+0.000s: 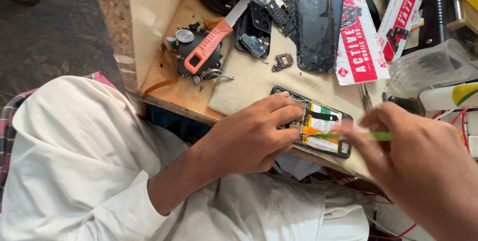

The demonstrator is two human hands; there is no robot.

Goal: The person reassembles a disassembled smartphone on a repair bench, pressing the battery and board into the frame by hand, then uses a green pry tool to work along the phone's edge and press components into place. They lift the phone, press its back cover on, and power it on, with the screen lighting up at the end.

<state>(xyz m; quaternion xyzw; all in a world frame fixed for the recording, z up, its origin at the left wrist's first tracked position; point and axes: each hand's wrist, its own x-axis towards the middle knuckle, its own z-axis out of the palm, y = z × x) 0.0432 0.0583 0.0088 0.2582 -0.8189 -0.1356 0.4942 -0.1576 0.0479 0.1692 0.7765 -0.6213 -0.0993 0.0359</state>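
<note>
Cluttered bench (164, 79): left hand (249, 134) fingers press the opened phone (318, 126) steady, so the right hand (423, 161), pinching a green tool (358, 135), can probe inside.

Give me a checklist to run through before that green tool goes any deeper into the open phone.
1. Phone held steady: ok. The left hand presses on the open phone.
2. Tool in grip: ok. The right hand pinches the green tool.
3. Tip placement: cannot tell. The tool is motion-blurred over the yellow and white inside of the phone.
4. Phone fully supported: not ok. It lies at the near edge of the beige mat, close to the table edge.
5. Loose parts out of the way: ok. The cracked black panel and the small circuit board lie apart, further back.
6. Orange-handled knife clear of hands: ok.
</note>
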